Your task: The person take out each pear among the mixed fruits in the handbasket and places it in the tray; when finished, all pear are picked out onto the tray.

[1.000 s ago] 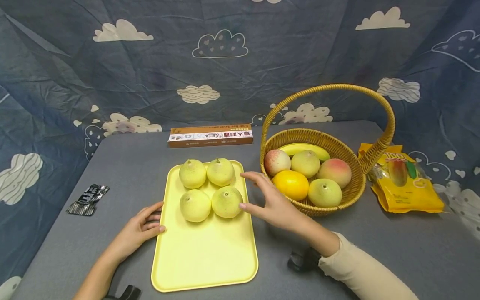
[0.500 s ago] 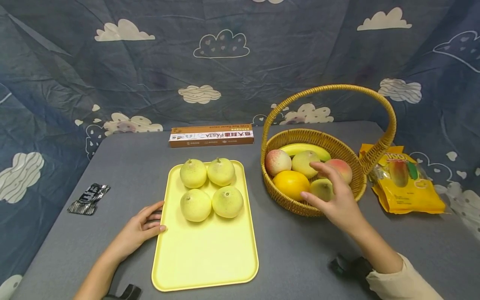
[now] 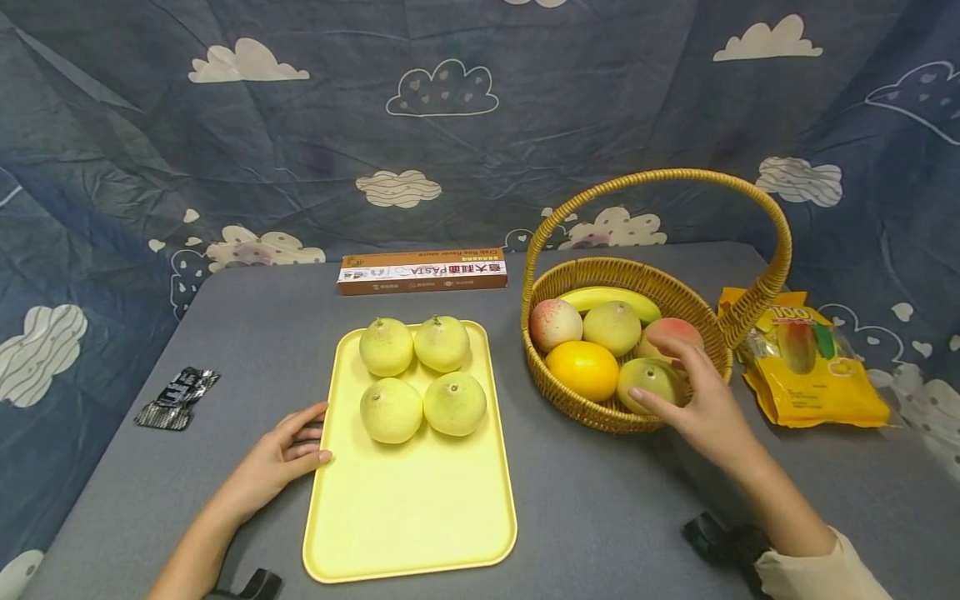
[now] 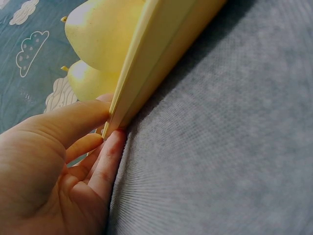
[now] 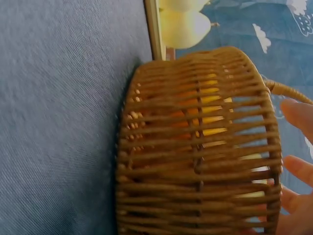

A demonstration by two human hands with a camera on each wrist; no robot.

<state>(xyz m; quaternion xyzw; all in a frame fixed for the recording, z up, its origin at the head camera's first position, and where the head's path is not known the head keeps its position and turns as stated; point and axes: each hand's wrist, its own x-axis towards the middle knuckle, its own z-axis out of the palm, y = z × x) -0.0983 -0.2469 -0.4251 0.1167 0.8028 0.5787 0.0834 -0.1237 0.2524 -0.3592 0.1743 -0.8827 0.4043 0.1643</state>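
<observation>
My left hand [image 3: 279, 457] pinches the left rim of the yellow tray [image 3: 411, 521], thumb over the edge and fingers against its outer side, as the left wrist view shows. Several round yellow-green fruits [image 3: 391, 411] with short stems stand on the tray's far half. At the wicker basket [image 3: 581, 414], my right hand [image 3: 708, 408] reaches over the near right rim with thumb and fingers spread around a green fruit [image 3: 651, 382]. Its thumb overlaps that fruit's front. A peach [image 3: 663, 335] lies partly hidden behind the fingers.
Also in the basket are a bright yellow oval fruit [image 3: 582, 370], a banana [image 3: 611, 298], a reddish peach [image 3: 556, 324] and another pale green fruit [image 3: 612, 327]. A tall handle [image 3: 660, 175] arches over it. Around stand a pasta box [image 3: 422, 272], a yellow bag [image 3: 817, 375] and a black wrapper [image 3: 177, 398].
My right hand has moved from beside the tray's fruits rightward to the basket, where it now spreads around the green fruit. The left hand and tray have stayed in place.
</observation>
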